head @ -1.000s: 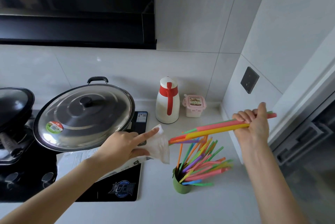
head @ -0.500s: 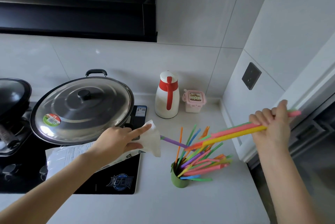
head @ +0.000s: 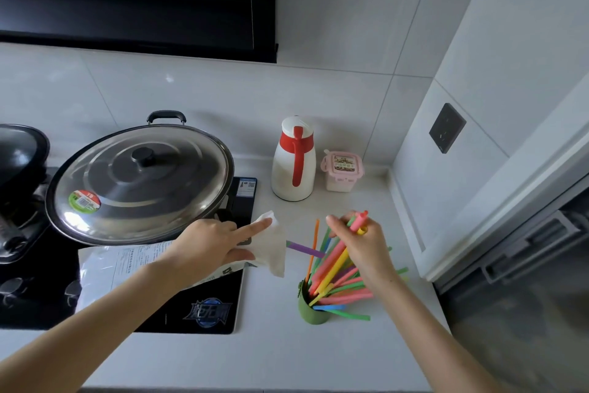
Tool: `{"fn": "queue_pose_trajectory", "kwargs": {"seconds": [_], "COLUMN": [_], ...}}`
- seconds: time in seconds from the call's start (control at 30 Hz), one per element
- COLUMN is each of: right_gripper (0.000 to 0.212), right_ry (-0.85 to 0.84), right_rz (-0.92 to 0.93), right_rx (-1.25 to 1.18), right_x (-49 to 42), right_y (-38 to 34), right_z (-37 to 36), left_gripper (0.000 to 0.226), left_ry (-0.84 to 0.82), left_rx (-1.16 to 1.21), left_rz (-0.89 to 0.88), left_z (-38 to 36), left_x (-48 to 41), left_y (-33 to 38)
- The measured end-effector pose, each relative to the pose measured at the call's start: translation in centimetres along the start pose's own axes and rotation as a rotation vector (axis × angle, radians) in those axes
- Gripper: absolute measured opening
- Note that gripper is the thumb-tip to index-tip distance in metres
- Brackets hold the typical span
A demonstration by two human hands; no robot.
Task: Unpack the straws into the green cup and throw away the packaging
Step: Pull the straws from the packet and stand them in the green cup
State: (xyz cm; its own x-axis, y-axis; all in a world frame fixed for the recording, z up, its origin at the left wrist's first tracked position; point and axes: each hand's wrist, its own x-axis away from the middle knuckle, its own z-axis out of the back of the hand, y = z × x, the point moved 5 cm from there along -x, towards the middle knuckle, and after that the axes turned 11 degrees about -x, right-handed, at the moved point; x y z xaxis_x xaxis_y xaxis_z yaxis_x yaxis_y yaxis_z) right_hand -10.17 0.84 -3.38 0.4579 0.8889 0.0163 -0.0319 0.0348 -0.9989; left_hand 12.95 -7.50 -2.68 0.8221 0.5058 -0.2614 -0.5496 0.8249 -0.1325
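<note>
A bundle of straws (head: 331,268) is gripped by the right hand (head: 363,243) above the green cup (head: 310,310) and should be lowered steeply, while the packaging (head: 271,243) is pinched by the left hand (head: 210,246).

Pale grey tiles (head: 334,42) are seen on the walls, meeting in a corner. A black range hood (head: 137,4) is mounted above the hob (head: 204,313). A dark socket (head: 447,127) is set in the right wall. The white countertop (head: 271,354) is softly lit.
</note>
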Motion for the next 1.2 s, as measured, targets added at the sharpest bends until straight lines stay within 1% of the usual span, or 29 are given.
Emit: {"fn": "queue_pose_trajectory", "kwargs": {"seconds": [0.07, 0.13, 0.2, 0.3, 0.37, 0.43, 0.5, 0.53, 0.63, 0.67, 0.8, 0.87, 0.93, 1.0, 1.07, 1.13, 1.2], "right_gripper": [0.027, 0.018, 0.02, 0.028, 0.029, 0.026, 0.024, 0.024, 0.035, 0.036, 0.038, 0.035, 0.029, 0.019, 0.011, 0.019, 0.023], "right_ry": [-0.014, -0.021, -0.036, -0.101, -0.152, -0.216, -0.236, -0.219, -0.13, -0.125, -0.219, -0.238, -0.15, -0.104, -0.157, -0.252, -0.308], "right_rz": [-0.002, 0.035, 0.078, 0.157, 0.215, 0.26, 0.33, 0.378, 0.556, 0.595, 0.706, 0.716, 0.71, 0.704, 0.687, 0.62, 0.604], "right_rx": [-0.009, -0.027, 0.053, 0.254, 0.307, 0.326, 0.381, 0.434, 0.601, 0.646, 1.02, 1.039, 0.967, 0.988, 1.101, 1.205, 1.252], "right_x": [-0.4, -0.6, -0.6, -0.4, -0.2, -0.2, -0.2, -0.2, -0.3, -0.3, 0.3, 0.7, 0.7, 0.7, 0.7, 0.5, 0.0], "right_y": [-0.3, -0.9, -1.2, -0.7, -0.4, -0.4, -0.6, -0.7, -1.0, -0.9, 0.6, 0.5, -0.6, -1.6, -1.9, -1.5, -1.2], "right_z": [0.5, 1.0, 1.1, 0.3, -0.2, -0.8, -1.0, -1.0, -0.5, -0.3, -0.3, -0.2, 0.1, -0.4, -1.9, -3.7, -5.2], "left_gripper": [0.055, 0.055, 0.054, 0.053, 0.054, 0.053, 0.053, 0.053, 0.053, 0.053, 0.054, 0.054, 0.054, 0.055, 0.054, 0.054, 0.055], "left_ry": [-0.004, 0.01, 0.033, 0.042, 0.041, 0.036, 0.029, 0.024, 0.01, 0.009, 0.011, 0.008, 0.005, 0.008, 0.006, 0.004, -0.002], "left_rx": [0.006, -0.004, -0.007, -0.003, -0.012, -0.015, -0.024, -0.027, -0.027, -0.031, -0.052, -0.057, -0.067, -0.066, -0.046, -0.054, -0.077], "left_rz": [0.004, -0.002, -0.013, -0.024, -0.023, -0.018, -0.012, -0.011, -0.007, -0.01, -0.011, -0.009, -0.008, -0.014, -0.026, -0.031, -0.02], "left_z": [0.1, 0.1, 0.0, -0.2, -0.1, 0.0, 0.0, 0.0, 0.0, 0.0, 0.3, 0.3, 0.2, 0.2, 0.1, 0.2, 0.3], "left_x": [-0.2, -0.3, -0.4, -0.6, -0.7, -0.8, -0.9, -0.9, -1.0, -1.0, -1.2, -1.2, -1.2, -1.2, -1.3, -1.3, -1.5], "left_y": [0.0, 0.1, 0.2, 0.3, 0.4, 0.5, 0.4, 0.4, 0.3, 0.4, 0.5, 0.5, 0.5, 0.7, 1.0, 1.0, 0.9]}}
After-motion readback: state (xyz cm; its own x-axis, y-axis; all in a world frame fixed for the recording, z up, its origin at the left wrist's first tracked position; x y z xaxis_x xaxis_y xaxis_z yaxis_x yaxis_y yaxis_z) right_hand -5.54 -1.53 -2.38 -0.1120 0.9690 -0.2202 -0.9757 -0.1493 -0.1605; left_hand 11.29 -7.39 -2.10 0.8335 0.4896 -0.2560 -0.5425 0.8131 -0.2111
